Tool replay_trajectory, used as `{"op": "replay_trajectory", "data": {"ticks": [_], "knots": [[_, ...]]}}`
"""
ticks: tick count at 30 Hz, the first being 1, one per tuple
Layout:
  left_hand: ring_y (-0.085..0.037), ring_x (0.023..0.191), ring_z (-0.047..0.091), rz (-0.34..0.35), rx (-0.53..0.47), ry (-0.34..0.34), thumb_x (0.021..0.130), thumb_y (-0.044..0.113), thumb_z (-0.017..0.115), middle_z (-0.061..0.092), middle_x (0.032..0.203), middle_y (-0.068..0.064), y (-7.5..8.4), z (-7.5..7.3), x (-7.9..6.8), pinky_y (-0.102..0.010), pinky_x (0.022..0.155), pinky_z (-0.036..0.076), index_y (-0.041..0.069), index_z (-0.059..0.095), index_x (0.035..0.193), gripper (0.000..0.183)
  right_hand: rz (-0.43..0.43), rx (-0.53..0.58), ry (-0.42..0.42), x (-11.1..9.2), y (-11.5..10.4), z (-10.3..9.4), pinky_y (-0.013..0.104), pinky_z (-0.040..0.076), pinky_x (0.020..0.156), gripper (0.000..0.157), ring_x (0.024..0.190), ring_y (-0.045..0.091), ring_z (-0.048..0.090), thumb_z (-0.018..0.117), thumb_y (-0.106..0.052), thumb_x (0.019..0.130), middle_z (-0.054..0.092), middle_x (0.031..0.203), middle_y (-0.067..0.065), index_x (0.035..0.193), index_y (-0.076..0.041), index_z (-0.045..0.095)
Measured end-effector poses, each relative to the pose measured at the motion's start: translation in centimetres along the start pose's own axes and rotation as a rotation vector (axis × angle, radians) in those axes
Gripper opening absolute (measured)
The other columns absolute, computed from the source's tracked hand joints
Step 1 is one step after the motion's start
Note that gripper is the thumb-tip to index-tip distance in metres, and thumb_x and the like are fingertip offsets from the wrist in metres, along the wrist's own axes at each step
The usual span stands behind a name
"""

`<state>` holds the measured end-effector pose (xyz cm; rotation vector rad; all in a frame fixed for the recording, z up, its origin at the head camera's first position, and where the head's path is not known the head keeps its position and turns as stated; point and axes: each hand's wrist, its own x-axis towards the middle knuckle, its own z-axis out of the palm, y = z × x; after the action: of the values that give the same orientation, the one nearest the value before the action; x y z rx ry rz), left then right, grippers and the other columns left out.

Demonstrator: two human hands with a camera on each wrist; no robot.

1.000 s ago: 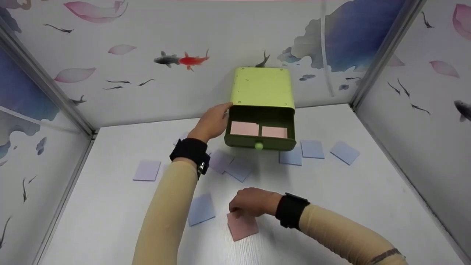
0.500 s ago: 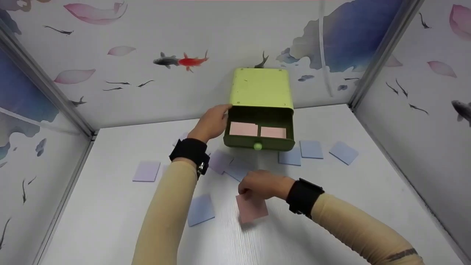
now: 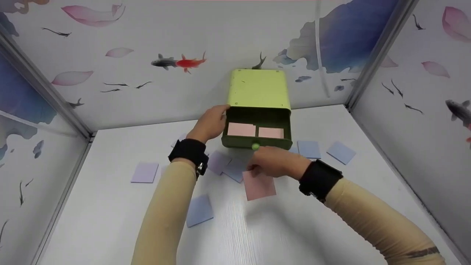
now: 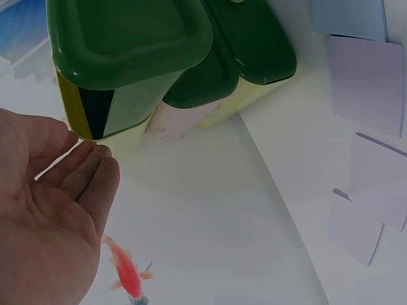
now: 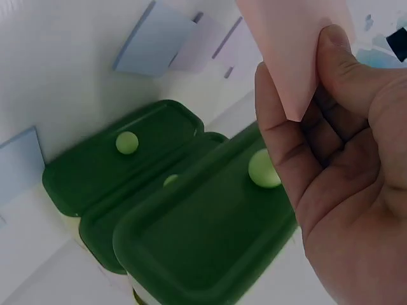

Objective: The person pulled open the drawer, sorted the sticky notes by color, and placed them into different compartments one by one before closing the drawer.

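Note:
My right hand [image 3: 276,161] pinches a square pink sticky note pad [image 3: 259,188] between thumb and fingers. The pad hangs tilted above the table, in front of the drawer cabinet [image 3: 258,88]. Up close in the right wrist view, the thumb lies flat on the pink pad [image 5: 289,51]. The cabinet is lime green with dark green drawers and round knobs. Its top drawer [image 3: 270,142] is pulled out and holds two pink stacks [image 3: 241,129] side by side. At the cabinet's upper left front edge rests my left hand [image 3: 209,123], fingers loosely bent, as the left wrist view shows.
Blue pads [image 3: 309,149] lie on the white table [image 3: 312,221] to the right of the cabinet, and one blue pad [image 3: 199,211] sits nearer the front. Several purple and blue pads [image 3: 145,172] are spread at left and centre. Printed wall panels stand at the back and sides.
My right hand has lifted the pink pad off the table and carried it forward and slightly right, towards the drawer. My left hand stays at the cabinet's edge.

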<state>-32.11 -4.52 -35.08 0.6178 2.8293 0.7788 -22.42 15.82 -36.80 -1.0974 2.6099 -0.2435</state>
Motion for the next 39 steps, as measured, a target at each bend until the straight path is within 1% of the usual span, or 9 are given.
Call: {"op": "replay_trajectory", "data": {"ticks": [2, 5, 9, 13, 17, 22, 25, 32, 39], "knots": [[-0.028, 0.146, 0.032, 0.0, 0.003, -0.002, 0.106, 0.012, 0.033, 0.037, 0.155, -0.013, -0.1, 0.0, 0.0, -0.04, 0.12, 0.027, 0.006, 0.034, 0.151, 0.046, 0.006, -0.009, 0.008, -0.1, 0.2, -1.0, 0.031, 0.056, 0.081, 0.013, 0.081, 0.01, 0.064, 0.069, -0.014, 0.09, 0.075, 0.092, -0.004, 0.101, -0.016, 0.077], [-0.028, 0.145, 0.032, -0.002, 0.004, -0.002, 0.105, 0.012, 0.033, 0.038, 0.154, -0.014, -0.3, 0.0, 0.0, -0.04, 0.12, 0.027, 0.005, 0.034, 0.151, 0.046, 0.003, -0.016, 0.029, -0.3, 0.5, -2.6, 0.031, 0.054, 0.078, 0.01, 0.078, 0.012, 0.062, 0.07, -0.012, 0.09, 0.073, 0.088, -0.004, 0.096, -0.016, 0.076], [-0.028, 0.145, 0.033, -0.009, 0.001, 0.002, 0.105, 0.012, 0.034, 0.038, 0.154, -0.014, -0.5, 0.0, 0.1, -0.04, 0.12, 0.027, 0.005, 0.034, 0.15, 0.046, 0.036, -0.023, 0.036, -0.3, 0.8, -4.8, 0.031, 0.053, 0.077, 0.009, 0.077, 0.014, 0.057, 0.069, -0.012, 0.09, 0.07, 0.086, -0.004, 0.094, -0.016, 0.075], [-0.028, 0.146, 0.032, -0.017, -0.007, -0.005, 0.106, 0.012, 0.034, 0.037, 0.155, -0.013, -0.6, -0.1, 0.0, -0.04, 0.12, 0.026, 0.006, 0.033, 0.151, 0.046, 0.094, -0.024, 0.034, -0.2, 1.0, -6.9, 0.033, 0.054, 0.08, 0.012, 0.081, 0.015, 0.06, 0.068, -0.013, 0.091, 0.072, 0.092, -0.002, 0.099, -0.017, 0.076], [-0.028, 0.146, 0.03, -0.019, -0.008, -0.016, 0.106, 0.013, 0.033, 0.036, 0.156, -0.013, -0.7, -0.3, -0.1, -0.039, 0.121, 0.025, 0.006, 0.032, 0.152, 0.046, 0.113, -0.012, 0.056, 0.0, 1.7, -8.9, 0.035, 0.055, 0.083, 0.015, 0.086, 0.018, 0.062, 0.067, -0.012, 0.092, 0.073, 0.098, 0.0, 0.102, -0.017, 0.076], [-0.028, 0.146, 0.031, -0.015, 0.003, -0.007, 0.105, 0.012, 0.034, 0.037, 0.155, -0.013, -0.7, -0.4, 0.0, -0.039, 0.121, 0.026, 0.006, 0.033, 0.151, 0.046, 0.13, -0.01, 0.1, 0.3, 2.9, -11.2, 0.037, 0.054, 0.081, 0.013, 0.087, 0.02, 0.062, 0.068, -0.011, 0.091, 0.073, 0.099, 0.004, 0.102, -0.012, 0.076], [-0.027, 0.146, 0.032, -0.016, 0.003, 0.003, 0.105, 0.012, 0.033, 0.037, 0.155, -0.013, -0.7, -0.5, 0.0, -0.039, 0.121, 0.026, 0.007, 0.033, 0.151, 0.046, 0.158, -0.007, 0.123, 0.5, 3.5, -12.5, 0.039, 0.054, 0.084, 0.015, 0.091, 0.022, 0.064, 0.07, -0.01, 0.089, 0.073, 0.102, 0.007, 0.104, -0.01, 0.076], [-0.026, 0.146, 0.032, -0.02, 0.004, 0.009, 0.106, 0.014, 0.034, 0.037, 0.155, -0.011, -0.5, -0.3, 0.2, -0.038, 0.12, 0.026, 0.008, 0.034, 0.151, 0.046, 0.218, -0.014, 0.128, 1.2, 4.7, -14.1, 0.044, 0.052, 0.093, 0.023, 0.106, 0.028, 0.066, 0.07, -0.008, 0.089, 0.073, 0.112, 0.014, 0.111, -0.005, 0.074], [-0.025, 0.146, 0.032, -0.003, -0.022, 0.018, 0.105, 0.013, 0.034, 0.039, 0.155, -0.011, -0.4, 0.2, 0.2, -0.038, 0.12, 0.027, 0.008, 0.035, 0.151, 0.046, 0.291, 0.008, 0.107, 1.7, 6.3, -13.9, 0.045, 0.052, 0.095, 0.027, 0.111, 0.031, 0.065, 0.069, -0.007, 0.089, 0.071, 0.117, 0.016, 0.115, -0.004, 0.072]]}}
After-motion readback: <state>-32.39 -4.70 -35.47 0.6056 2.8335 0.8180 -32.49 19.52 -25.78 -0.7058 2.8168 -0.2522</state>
